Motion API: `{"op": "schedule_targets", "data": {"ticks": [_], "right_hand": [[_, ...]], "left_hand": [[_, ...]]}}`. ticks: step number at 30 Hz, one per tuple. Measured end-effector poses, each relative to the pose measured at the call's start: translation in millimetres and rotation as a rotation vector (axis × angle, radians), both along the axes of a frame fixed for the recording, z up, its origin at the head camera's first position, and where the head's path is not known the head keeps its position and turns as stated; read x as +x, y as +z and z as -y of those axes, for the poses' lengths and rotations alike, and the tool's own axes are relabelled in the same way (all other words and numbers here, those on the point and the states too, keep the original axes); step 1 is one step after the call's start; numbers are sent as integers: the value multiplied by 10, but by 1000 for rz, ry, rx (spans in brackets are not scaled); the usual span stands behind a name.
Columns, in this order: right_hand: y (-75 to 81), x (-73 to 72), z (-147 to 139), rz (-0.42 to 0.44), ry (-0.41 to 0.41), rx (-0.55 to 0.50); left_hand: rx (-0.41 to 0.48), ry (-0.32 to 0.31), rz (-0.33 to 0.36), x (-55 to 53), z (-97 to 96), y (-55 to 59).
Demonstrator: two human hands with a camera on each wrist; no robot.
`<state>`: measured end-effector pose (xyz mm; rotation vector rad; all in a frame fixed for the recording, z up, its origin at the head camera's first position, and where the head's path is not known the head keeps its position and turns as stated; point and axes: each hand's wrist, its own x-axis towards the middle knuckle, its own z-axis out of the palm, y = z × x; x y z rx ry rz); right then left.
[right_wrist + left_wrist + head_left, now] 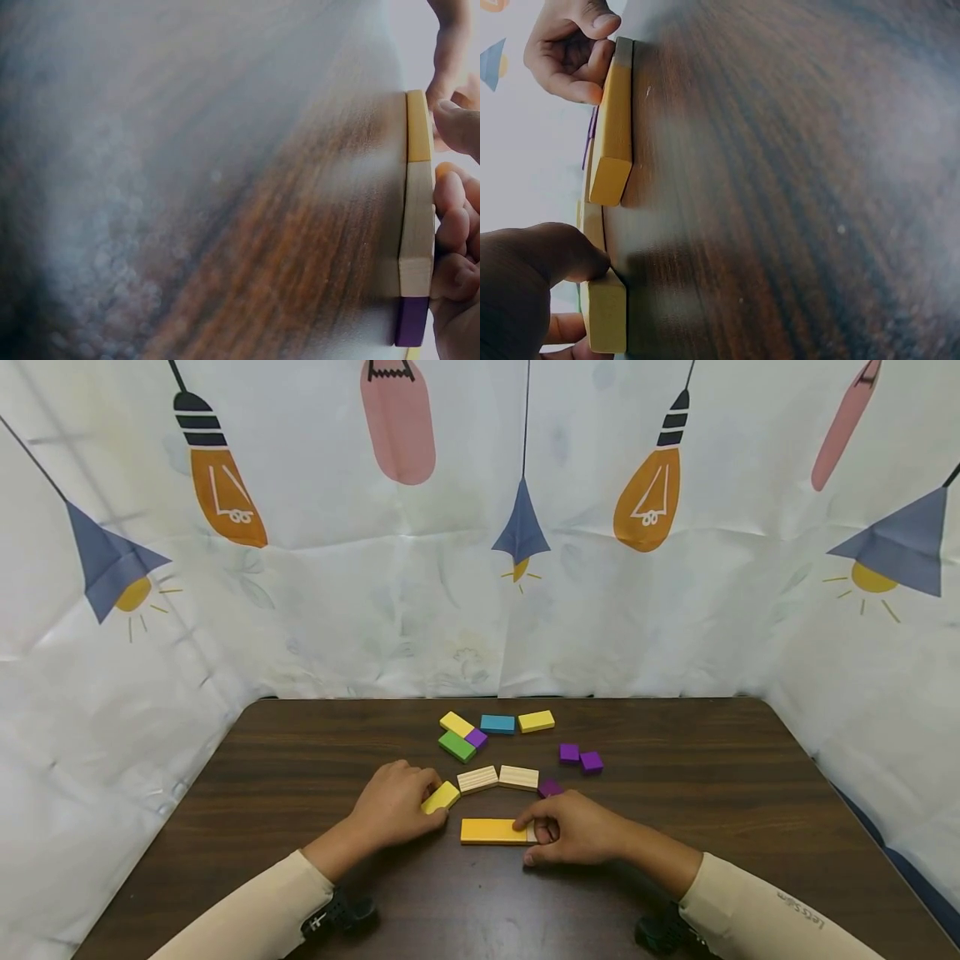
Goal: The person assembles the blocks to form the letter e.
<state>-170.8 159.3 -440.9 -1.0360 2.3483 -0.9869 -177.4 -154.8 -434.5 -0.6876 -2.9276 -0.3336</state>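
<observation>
My left hand (399, 800) pinches a short yellow block (442, 797) between thumb and fingers, low on the table. That block's corner meets a plain wooden block (477, 780), and a second plain wooden block (519, 778) follows it in a shallow arc. Over a long orange-yellow block (491, 832) bends my right hand (581, 828), its index fingertip on the top near the right end. The right wrist view shows a plain wood piece (417, 217) below those fingers, in line with the orange-yellow one. A purple block (550, 787) peeks out behind the right hand, partly hidden.
Farther back lie a yellow block (457, 724), a green block (457, 746), a small purple block (476, 739), a blue block (498, 724) and another yellow block (536, 721). Two purple blocks (569, 753) sit to the right. A printed curtain (480, 635) borders the brown table (300, 743).
</observation>
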Motion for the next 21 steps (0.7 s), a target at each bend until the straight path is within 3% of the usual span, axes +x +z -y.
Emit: {"op": "schedule_targets", "data": {"ticks": [11,21], "right_hand": [[-36,3,-7,-25,11,-24],[-50,-4,-8,-39,14,-30]], "left_hand": [[-21,1,-24,14,-6,-23],[-37,36,8,-14,12,25]]}}
